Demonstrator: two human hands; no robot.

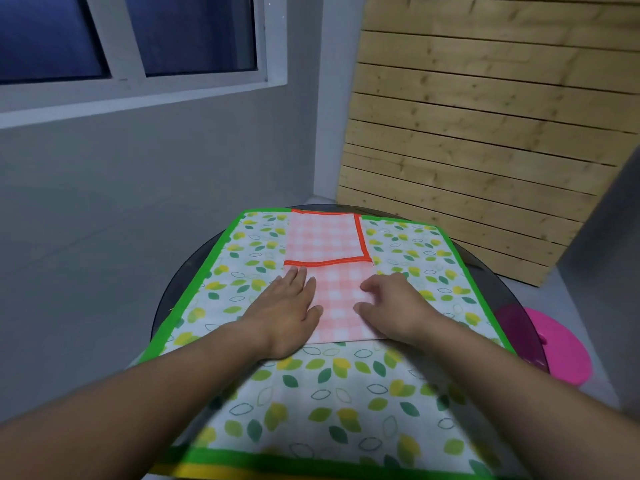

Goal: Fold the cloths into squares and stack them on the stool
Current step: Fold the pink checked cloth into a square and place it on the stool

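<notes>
Both hands lay on the near half of the pink cloth (325, 237), spread atop a leaf-print cloth (329, 393), long axis running away from the person. Left hand (291, 306) was flat w/ fingers straight; right hand (394, 306) was curled at the rt edge, pinch unclear, w/ the pink stool (561, 348) on its side.

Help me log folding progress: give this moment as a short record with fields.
table: round, dark, under both cloths
leaf cloth: green-edged, spread flat on the table
pink cloth: checked, orange-edged, partly folded, lying on the leaf cloth
left hand: flat, pressing the pink cloth's left side
right hand: fingers curled on the pink cloth's right side; grip unclear
stool: pink, on the floor right of the table; no cloth on the part in view
</notes>
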